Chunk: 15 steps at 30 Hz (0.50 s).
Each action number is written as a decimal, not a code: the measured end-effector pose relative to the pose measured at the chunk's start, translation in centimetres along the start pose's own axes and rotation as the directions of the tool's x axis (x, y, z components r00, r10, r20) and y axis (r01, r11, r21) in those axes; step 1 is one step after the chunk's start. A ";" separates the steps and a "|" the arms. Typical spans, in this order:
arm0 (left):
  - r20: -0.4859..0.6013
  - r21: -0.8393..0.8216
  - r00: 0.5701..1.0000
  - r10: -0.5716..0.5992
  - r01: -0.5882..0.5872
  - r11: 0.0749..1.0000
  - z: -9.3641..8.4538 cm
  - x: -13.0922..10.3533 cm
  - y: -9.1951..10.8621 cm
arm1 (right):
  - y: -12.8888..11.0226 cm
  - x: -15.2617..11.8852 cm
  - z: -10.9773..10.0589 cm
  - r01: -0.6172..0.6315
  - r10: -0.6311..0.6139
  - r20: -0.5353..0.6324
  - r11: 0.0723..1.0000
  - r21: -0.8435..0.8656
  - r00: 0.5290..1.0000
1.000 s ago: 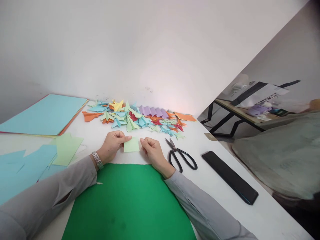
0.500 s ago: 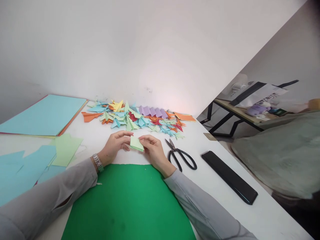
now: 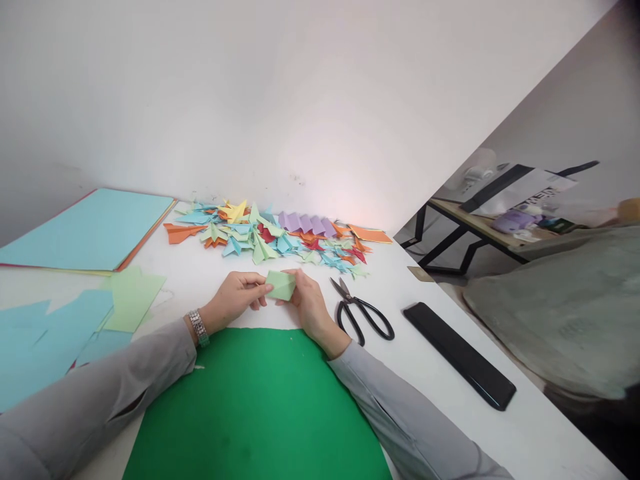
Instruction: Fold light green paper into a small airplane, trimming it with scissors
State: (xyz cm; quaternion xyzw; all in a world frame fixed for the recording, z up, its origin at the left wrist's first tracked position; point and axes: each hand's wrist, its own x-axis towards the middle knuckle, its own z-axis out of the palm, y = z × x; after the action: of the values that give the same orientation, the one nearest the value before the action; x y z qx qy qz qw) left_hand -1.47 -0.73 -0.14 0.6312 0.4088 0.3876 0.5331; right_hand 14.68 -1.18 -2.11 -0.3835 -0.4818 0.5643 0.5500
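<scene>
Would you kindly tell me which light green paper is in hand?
The small piece held between left hand and right hand; larger sheets lie leftward, folded ones behind.

Right of the fingers (image 3: 303,283), scissors (image 3: 351,300) block the tabletop (image 3: 415,363); above is open.

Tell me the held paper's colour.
The held paper is light green; it shows best in the head view.

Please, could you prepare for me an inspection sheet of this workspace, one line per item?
Surface: white flat tabletop; large green rectangular sheet nearest the person.
Job's things: small light-green four-sided paper piece, in hand.
Clutter: multicoloured folded-paper pile along the plain white wall; black-handled metal scissors and long black bar-shaped object at right.
Hands: left hand and right hand both grip the paper piece.
Cables: nothing clearly seen.
Surroundings: black-framed, wooden-topped side table at right.
</scene>
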 end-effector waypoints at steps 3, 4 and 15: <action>0.033 0.025 0.999 0.012 -0.013 1.000 0.0 0.0 -0.1 | -0.3 -0.2 0.1 0.016 -0.017 -0.015 0.996 -0.087 1.000; 0.037 0.032 0.999 0.012 -0.013 0.999 0.0 0.0 -0.2 | -0.3 -0.3 0.2 0.028 -0.030 -0.022 0.993 -0.112 0.999; -0.083 -0.098 0.996 0.042 -0.050 0.994 0.6 0.0 -0.8 | -0.3 -0.2 0.3 -0.010 -0.003 -0.101 0.992 -0.130 0.995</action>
State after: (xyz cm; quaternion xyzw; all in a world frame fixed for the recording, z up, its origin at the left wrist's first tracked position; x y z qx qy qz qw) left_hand -0.98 -0.88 -0.97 0.5969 0.3955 0.4450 0.5379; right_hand 14.53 -1.42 -1.77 -0.4474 -0.4883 0.5126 0.5465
